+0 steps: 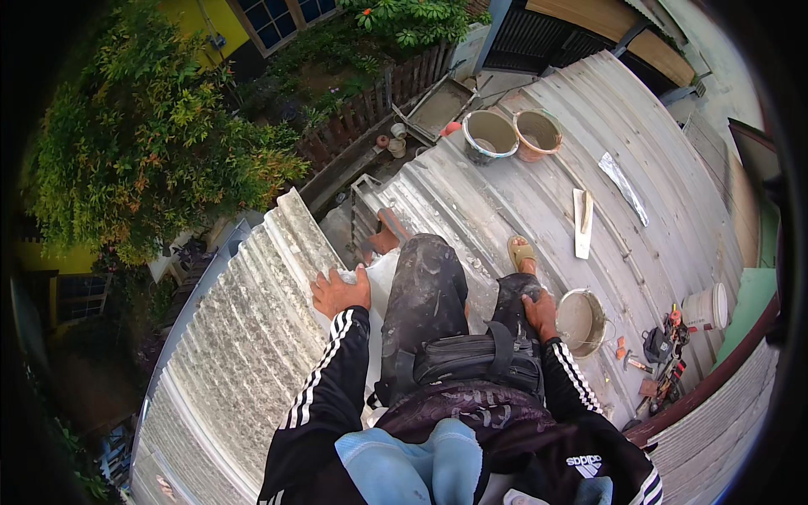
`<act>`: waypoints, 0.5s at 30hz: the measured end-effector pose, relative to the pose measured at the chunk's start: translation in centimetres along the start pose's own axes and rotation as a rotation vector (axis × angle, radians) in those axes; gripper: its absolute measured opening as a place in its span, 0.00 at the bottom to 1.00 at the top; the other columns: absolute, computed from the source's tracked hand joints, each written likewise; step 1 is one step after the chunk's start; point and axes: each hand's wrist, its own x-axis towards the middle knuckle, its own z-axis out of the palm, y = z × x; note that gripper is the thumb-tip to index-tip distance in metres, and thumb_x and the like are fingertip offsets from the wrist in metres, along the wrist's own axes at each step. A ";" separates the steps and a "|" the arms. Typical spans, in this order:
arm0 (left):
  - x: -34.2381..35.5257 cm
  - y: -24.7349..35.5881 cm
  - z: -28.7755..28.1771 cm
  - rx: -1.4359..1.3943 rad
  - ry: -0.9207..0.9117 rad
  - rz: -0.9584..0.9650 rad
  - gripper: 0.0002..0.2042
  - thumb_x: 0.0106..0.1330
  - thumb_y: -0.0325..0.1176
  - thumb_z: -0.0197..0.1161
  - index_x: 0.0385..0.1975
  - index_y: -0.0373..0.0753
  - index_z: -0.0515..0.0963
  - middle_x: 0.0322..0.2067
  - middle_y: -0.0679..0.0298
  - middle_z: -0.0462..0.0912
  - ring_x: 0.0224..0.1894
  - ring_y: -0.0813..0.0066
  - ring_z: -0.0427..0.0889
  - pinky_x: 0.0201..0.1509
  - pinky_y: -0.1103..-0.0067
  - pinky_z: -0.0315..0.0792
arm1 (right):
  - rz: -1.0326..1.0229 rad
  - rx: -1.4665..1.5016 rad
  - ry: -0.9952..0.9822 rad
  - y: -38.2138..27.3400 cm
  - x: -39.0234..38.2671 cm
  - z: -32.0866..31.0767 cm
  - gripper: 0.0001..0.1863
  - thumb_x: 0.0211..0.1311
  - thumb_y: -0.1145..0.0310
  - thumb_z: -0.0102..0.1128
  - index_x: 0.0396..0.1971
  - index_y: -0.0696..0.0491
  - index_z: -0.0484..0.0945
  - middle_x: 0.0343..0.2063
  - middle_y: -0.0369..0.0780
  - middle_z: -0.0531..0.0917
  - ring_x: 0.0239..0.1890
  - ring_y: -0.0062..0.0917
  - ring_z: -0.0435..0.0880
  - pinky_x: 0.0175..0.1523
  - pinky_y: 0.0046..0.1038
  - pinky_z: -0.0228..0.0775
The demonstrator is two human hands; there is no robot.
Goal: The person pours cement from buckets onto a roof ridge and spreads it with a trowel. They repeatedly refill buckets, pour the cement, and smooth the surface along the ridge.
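Spread on a pale, curved edge beside the corrugated roofing point(244, 337), my left hand point(342, 293) has its fingers apart and nothing in them. My right hand point(540, 314) lies over my right knee, fingers stretched down along the dark, dusty trousers point(425, 290). Just right of that hand stands a bucket point(582, 295) with grey residue inside. A black waist bag point(475, 362) sits across my lap. My sandalled foot point(522, 252) is on the ribbed metal sheets point(471, 210).
Two more buckets point(491, 158) stand ahead on the metal sheets. A white strip point(582, 236) and a crumpled silvery strip point(624, 189) lie nearby. Hand tools point(669, 349) and a tipped white bucket point(709, 307) are at right. Beyond the left roof edge are a drop and a bush point(151, 151).
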 end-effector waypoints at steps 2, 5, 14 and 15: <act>0.0 -0.1 -0.1 -0.026 -0.007 0.001 0.38 0.66 0.65 0.57 0.67 0.41 0.75 0.71 0.49 0.67 0.78 0.48 0.55 0.79 0.55 0.48 | 0.062 -0.014 0.008 0.0 0.5 0.4 0.37 0.63 0.44 0.64 0.61 0.59 0.74 0.58 0.57 0.80 0.64 0.52 0.76 0.67 0.54 0.65; 0.0 -0.3 -0.3 -0.043 -0.028 0.002 0.38 0.66 0.64 0.58 0.67 0.41 0.75 0.72 0.48 0.67 0.78 0.47 0.55 0.79 0.55 0.48 | 0.041 -0.031 -0.038 0.3 1.2 1.0 0.37 0.64 0.44 0.64 0.60 0.59 0.74 0.59 0.57 0.79 0.64 0.52 0.75 0.67 0.54 0.65; -0.1 -0.3 -0.6 -0.062 0.013 0.024 0.37 0.66 0.64 0.57 0.65 0.40 0.77 0.71 0.47 0.69 0.77 0.48 0.57 0.79 0.55 0.48 | 0.004 -0.039 0.016 -0.2 1.6 1.4 0.37 0.63 0.48 0.66 0.63 0.61 0.75 0.56 0.60 0.82 0.61 0.52 0.80 0.66 0.44 0.70; -0.2 -0.3 -0.6 -0.051 0.017 0.029 0.36 0.66 0.63 0.57 0.65 0.40 0.77 0.70 0.47 0.69 0.77 0.48 0.57 0.79 0.55 0.48 | 0.009 -0.041 0.012 -0.4 1.5 1.3 0.37 0.63 0.48 0.66 0.63 0.61 0.75 0.56 0.60 0.82 0.61 0.52 0.80 0.66 0.44 0.70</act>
